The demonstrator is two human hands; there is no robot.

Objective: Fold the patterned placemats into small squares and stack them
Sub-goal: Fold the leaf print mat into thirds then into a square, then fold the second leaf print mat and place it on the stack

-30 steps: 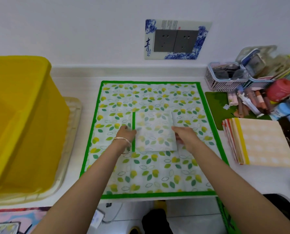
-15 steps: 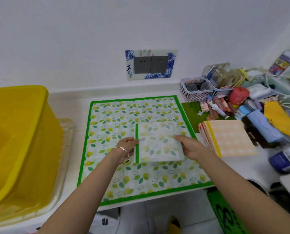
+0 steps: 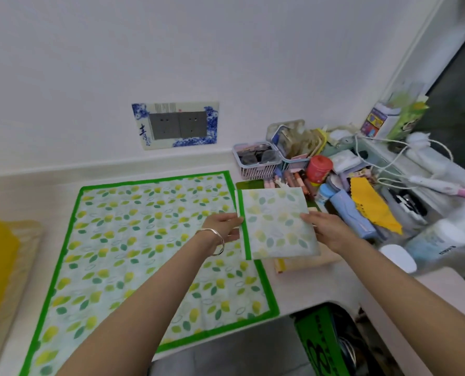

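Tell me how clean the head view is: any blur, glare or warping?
Head view: folded placemat, left hand and right hand fairly sharp; pale bottle at the right edge smeared by motion blur; wide-angle lens slants the wall corner; light soft and even, no glare.

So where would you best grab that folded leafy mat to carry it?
Take the folded mat by its two side edges, a hand from each side, as the left hand and right hand pinch it. It is thin and flat, so a single grip might let it droop or unfold.
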